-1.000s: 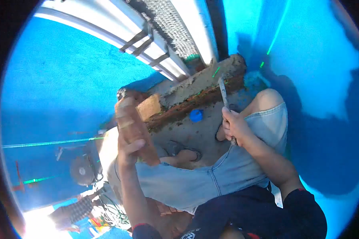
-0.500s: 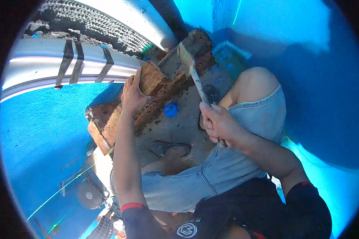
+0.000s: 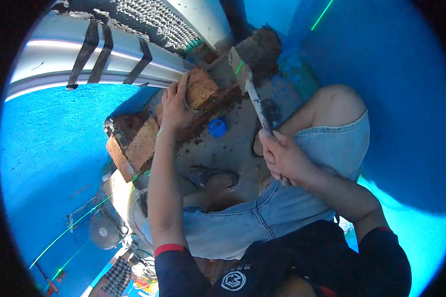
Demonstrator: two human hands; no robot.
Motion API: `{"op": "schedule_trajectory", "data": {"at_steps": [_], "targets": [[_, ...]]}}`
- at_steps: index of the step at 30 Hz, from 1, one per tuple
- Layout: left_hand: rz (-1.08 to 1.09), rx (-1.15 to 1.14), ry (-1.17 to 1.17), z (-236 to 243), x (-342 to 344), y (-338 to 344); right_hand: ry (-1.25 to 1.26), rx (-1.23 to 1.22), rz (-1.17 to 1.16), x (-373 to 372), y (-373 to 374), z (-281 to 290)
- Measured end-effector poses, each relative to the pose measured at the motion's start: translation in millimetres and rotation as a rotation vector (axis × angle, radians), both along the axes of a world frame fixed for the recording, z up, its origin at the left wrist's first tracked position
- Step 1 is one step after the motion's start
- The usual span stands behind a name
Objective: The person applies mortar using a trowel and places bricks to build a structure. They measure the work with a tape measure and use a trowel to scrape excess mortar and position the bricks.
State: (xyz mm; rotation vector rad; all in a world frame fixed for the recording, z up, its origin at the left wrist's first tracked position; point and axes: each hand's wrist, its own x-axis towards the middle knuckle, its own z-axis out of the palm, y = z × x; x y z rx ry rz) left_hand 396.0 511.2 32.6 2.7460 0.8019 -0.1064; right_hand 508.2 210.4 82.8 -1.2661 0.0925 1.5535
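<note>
A reddish-brown brick (image 3: 203,89) lies on a low course of bricks beside the white pipes. My left hand (image 3: 177,108) grips its near end, with the thumb on the side towards me and the fingers over the far side. In my right hand (image 3: 286,157) is a mortar-smeared trowel (image 3: 253,96), held by its handle above my bent leg. The trowel's blade points up and away, over the brickwork just right of the brick, and a green laser line crosses it. Whether the blade touches the bricks I cannot tell.
More bricks (image 3: 142,143) continue the course at left. White pipes (image 3: 114,54) with black tape run in from the left. A blue round cap (image 3: 217,128) sits on the mortar-spotted floor. A fan (image 3: 104,231) and another person's checked clothing (image 3: 118,277) show at lower left. Blue walls enclose the corner.
The whole view has shifted a little, so the bricks appear slightly further right. The trowel's blade has turned slightly, and the laser line shows longer on it. Both hands keep their holds.
</note>
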Motion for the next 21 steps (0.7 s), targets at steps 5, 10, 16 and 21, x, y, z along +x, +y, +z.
{"op": "schedule_trajectory", "data": {"at_steps": [5,10,16,21], "targets": [[-0.012,0.009,-0.031,2.0,-9.1,-4.0,-0.167,0.015,0.137,-8.8,-4.1,-12.3],[0.149,-0.217,-0.276,18.0,-56.4,17.6,-0.672,-0.04,0.255,-21.5,-16.1,-21.0],[0.579,-0.245,-0.243,19.4,-117.2,4.8,-0.949,0.195,0.345,-14.3,-14.7,-15.2],[0.15,0.191,-0.032,-1.0,-107.9,-16.1,-1.381,0.326,0.285,-10.3,6.6,0.9]]}}
